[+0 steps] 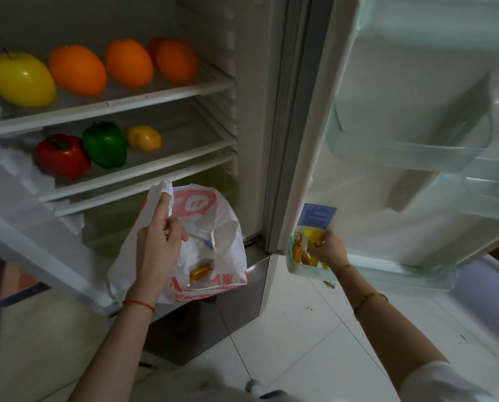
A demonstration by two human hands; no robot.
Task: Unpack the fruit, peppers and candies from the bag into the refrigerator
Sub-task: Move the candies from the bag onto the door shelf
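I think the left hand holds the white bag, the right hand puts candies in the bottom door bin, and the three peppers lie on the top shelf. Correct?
Not quite. The head view shows the peppers on the second shelf; the top one holds fruit. The rest stands.

This is a home kitchen. An open refrigerator (242,111) stands on a floor of pale tiles (315,329), with oranges (129,63) on its far shelf, peppers (104,145) on the shelf below, and a plastic shopping bag (213,227) near it.
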